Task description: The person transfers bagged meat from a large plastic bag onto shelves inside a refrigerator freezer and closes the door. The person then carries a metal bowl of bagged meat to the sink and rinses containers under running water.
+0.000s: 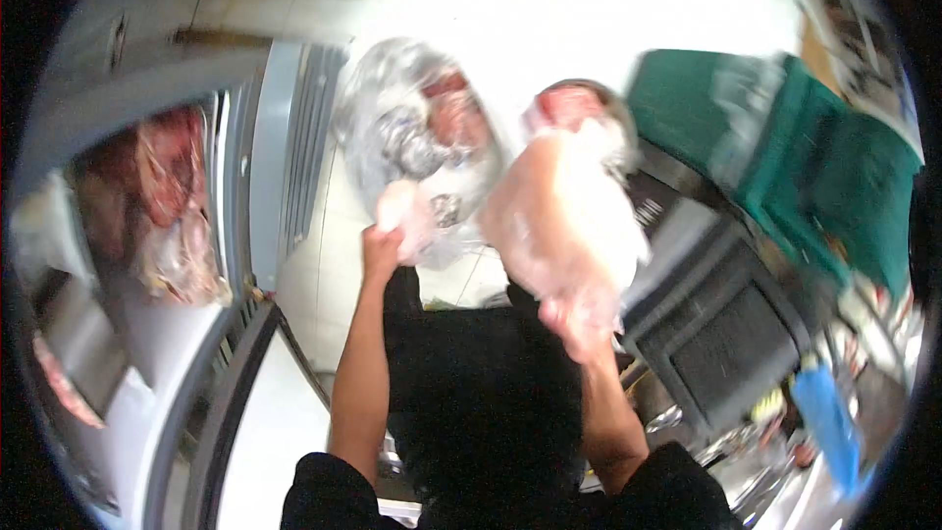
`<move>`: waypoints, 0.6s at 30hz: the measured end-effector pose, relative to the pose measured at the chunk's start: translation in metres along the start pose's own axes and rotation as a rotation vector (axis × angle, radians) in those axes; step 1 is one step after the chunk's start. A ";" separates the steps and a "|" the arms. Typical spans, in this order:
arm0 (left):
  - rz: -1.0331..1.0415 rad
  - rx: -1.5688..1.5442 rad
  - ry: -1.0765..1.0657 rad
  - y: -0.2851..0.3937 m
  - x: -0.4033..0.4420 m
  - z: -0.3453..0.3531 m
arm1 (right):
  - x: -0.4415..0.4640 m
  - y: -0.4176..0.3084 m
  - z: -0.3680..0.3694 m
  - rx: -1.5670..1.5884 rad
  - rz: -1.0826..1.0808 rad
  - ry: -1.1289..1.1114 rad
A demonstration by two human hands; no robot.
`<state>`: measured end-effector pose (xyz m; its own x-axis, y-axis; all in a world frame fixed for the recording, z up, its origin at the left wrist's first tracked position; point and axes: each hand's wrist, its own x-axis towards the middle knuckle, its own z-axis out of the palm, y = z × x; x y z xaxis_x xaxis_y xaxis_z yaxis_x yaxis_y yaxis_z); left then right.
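My left hand (381, 251) is closed on a small pale pink piece of meat (407, 214), blurred by motion. It is held just in front of a clear plastic bag (368, 88) with red meat (456, 113) in it. In my right hand (587, 332) is the near end of a large pale, skin-covered cut of meat (564, 206), which hangs out forward. A red cut face shows at its far end. The fingers of this hand are smeared and partly hidden by the meat.
At left, an open fridge or freezer (235, 157) holds red meat (172, 167). A black crate (726, 319) stands at right, with green bins (834, 177) behind it. Light floor tiles (329, 226) run underneath, and a blue bag (827, 417) lies at lower right.
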<state>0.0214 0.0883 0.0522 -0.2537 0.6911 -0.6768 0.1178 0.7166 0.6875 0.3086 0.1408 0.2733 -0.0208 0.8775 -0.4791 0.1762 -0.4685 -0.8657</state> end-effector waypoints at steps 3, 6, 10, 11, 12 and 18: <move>0.160 0.033 0.007 0.080 -0.049 -0.041 | -0.055 -0.070 -0.053 0.463 -0.068 -0.241; 0.196 0.085 0.007 0.139 -0.093 -0.075 | -0.031 -0.097 -0.059 0.862 -0.005 -0.320; 0.183 0.392 0.102 0.132 -0.110 -0.119 | 0.009 -0.140 -0.020 1.064 0.069 -0.574; 0.274 0.406 0.111 0.118 -0.113 -0.131 | 0.012 -0.153 -0.010 1.068 0.076 -0.638; 0.362 0.425 0.128 0.111 -0.121 -0.142 | 0.012 -0.166 0.000 1.071 0.089 -0.697; -0.021 0.672 0.240 0.131 -0.228 -0.177 | -0.016 -0.238 0.075 0.924 0.109 -1.003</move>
<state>-0.0749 0.0079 0.3434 -0.4580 0.6917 -0.5583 0.6573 0.6864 0.3112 0.1932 0.2308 0.4765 -0.8166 0.5672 -0.1067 -0.4841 -0.7738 -0.4086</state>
